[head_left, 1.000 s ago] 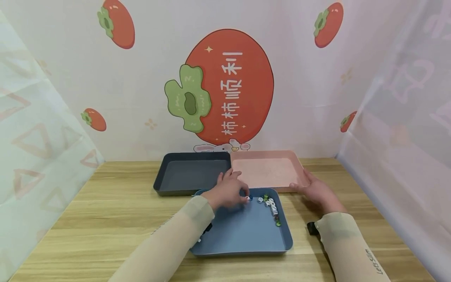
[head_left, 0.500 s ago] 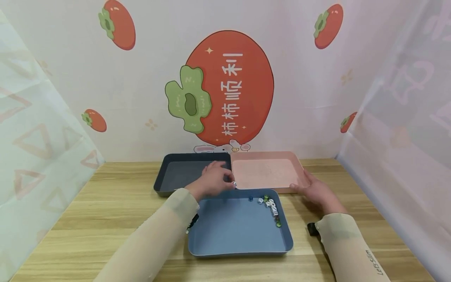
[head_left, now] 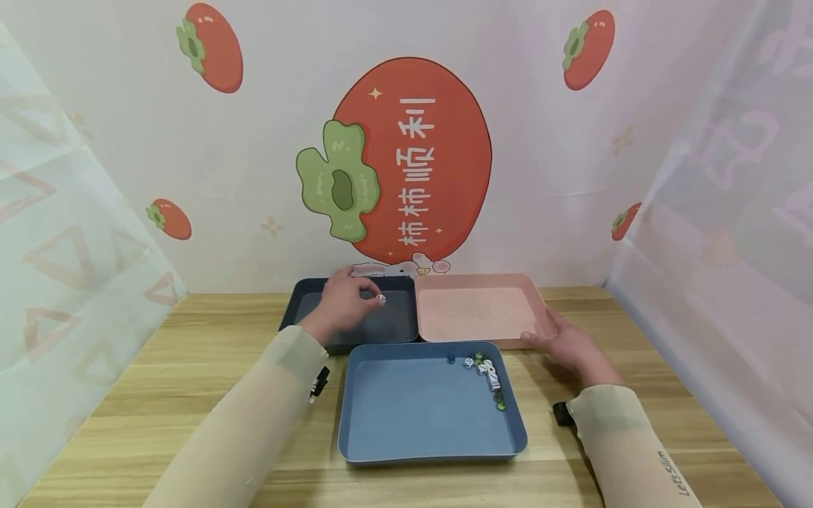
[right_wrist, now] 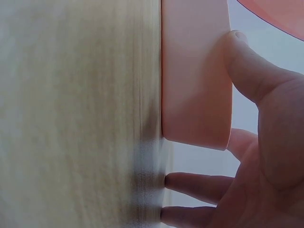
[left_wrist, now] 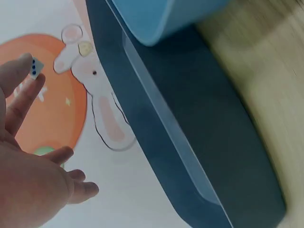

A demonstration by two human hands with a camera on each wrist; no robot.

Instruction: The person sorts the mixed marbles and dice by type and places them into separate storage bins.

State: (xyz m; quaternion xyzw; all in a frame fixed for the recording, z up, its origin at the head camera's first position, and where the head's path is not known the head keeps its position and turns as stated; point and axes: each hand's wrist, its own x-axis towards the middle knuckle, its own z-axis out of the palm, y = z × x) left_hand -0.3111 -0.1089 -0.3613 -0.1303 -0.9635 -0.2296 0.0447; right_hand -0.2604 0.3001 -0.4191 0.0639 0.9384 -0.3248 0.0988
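My left hand is over the dark tray, pinching a white die between thumb and forefinger. The left wrist view shows the same die with dark pips, held at the fingertips while the other fingers spread away. At the front right corner of the pink tray rests my right hand. Its thumb touches the tray's rim in the right wrist view, and the other fingers stretch out straight, two reaching the tabletop. The forefinger is partly hidden behind the tray.
A blue tray stands in front of the other two. Along its right side lie several white dice and green pieces, with a small blue piece near its back wall. A printed cloth hangs behind the wooden table.
My left hand has lifted a white die out of the blue tray and carried it back and left over the dark tray. The right hand has stayed at the pink tray.
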